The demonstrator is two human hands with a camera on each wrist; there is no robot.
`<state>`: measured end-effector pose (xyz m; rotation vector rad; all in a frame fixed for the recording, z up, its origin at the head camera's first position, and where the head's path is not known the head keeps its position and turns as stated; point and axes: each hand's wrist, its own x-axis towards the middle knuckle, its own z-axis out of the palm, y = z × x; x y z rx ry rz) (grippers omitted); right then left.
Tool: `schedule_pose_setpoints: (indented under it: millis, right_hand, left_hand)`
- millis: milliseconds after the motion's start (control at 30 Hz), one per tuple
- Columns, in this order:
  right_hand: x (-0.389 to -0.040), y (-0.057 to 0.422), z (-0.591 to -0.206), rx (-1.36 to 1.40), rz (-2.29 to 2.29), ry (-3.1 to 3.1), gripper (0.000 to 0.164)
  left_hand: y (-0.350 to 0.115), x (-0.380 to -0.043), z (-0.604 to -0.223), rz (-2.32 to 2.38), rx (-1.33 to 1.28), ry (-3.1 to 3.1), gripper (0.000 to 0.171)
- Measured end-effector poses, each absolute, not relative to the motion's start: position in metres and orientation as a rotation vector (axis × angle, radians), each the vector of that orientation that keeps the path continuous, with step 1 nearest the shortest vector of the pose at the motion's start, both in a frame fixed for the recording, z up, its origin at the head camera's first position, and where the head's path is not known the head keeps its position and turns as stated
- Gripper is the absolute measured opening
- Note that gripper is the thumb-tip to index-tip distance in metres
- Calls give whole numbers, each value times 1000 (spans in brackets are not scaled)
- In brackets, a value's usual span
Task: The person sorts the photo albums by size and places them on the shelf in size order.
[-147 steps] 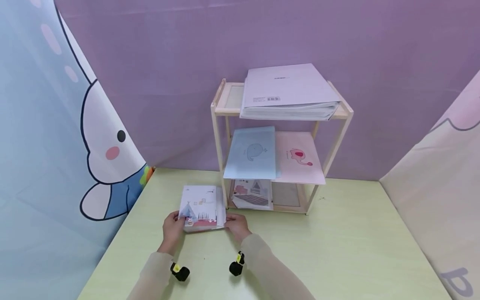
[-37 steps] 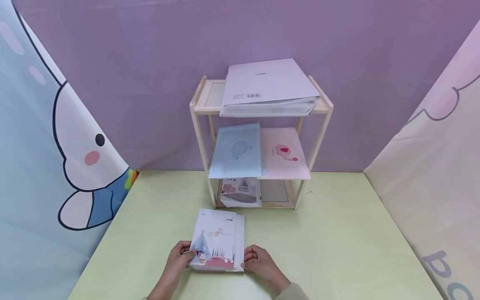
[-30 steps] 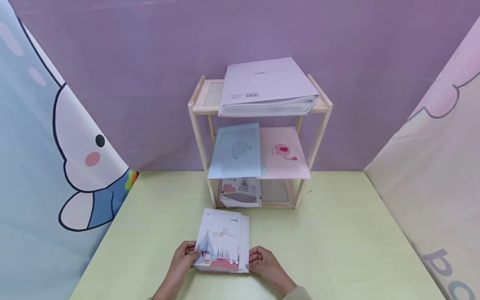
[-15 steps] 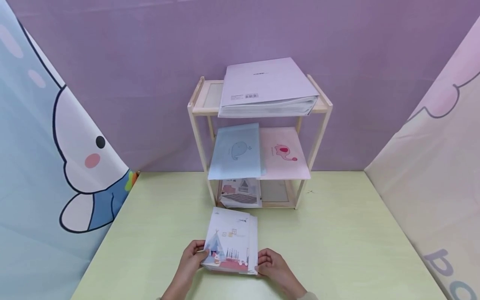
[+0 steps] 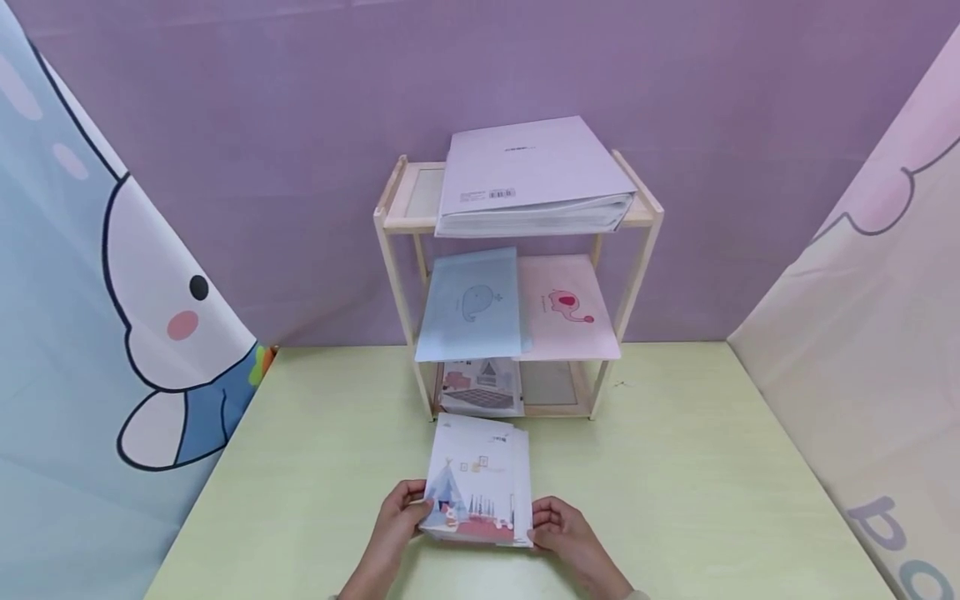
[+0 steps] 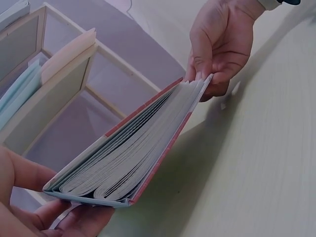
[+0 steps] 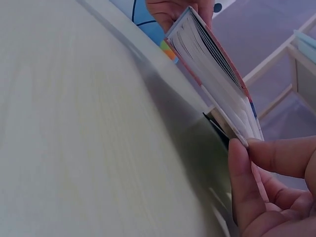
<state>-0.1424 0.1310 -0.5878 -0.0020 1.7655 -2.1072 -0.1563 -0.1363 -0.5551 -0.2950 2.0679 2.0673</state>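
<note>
A thick notebook [image 5: 480,479] with a tent picture on its white cover is held between both hands, in front of the wooden rack. My left hand [image 5: 402,517] grips its left edge, thumb on the cover and fingers beneath. At the right edge, my right hand [image 5: 566,529] pinches the lower corner between thumb and fingers. Seen from below in the left wrist view, the notebook's page edges [image 6: 133,148] face the camera and its shadow falls on the table. The right wrist view shows thumb and finger [image 7: 242,173] pinching the corner.
The wooden rack [image 5: 396,287] stands behind the notebook. On top lies a thick white album [image 5: 532,167]; the middle shelf bears a blue whale folder [image 5: 472,312] and a pink elephant folder [image 5: 566,308]. A similar notebook [image 5: 480,387] lies low on the left. Printed cloth walls surround the table [image 5: 697,475].
Earlier the notebook lay at the rack's left; both hands have brought it nearer the person, then moved it rightward to in front of the rack. The rack's contents look unchanged.
</note>
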Motion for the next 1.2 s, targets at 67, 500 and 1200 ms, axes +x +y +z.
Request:
schedule_pose_setpoints:
  millis: [67, 500, 1200]
  right_hand:
    - [-142, 133, -587, 4, -2106, 1769, 38]
    - [-137, 144, -584, 20, -2085, 1842, 38]
    - [-140, 155, -575, 113, -2126, 1842, 40]
  left_hand:
    - [-134, -156, -554, 2076, -285, 2061, 37]
    - [-123, -154, -546, 2110, -235, 2024, 41]
    - [-112, -158, -533, 2151, -146, 2004, 43]
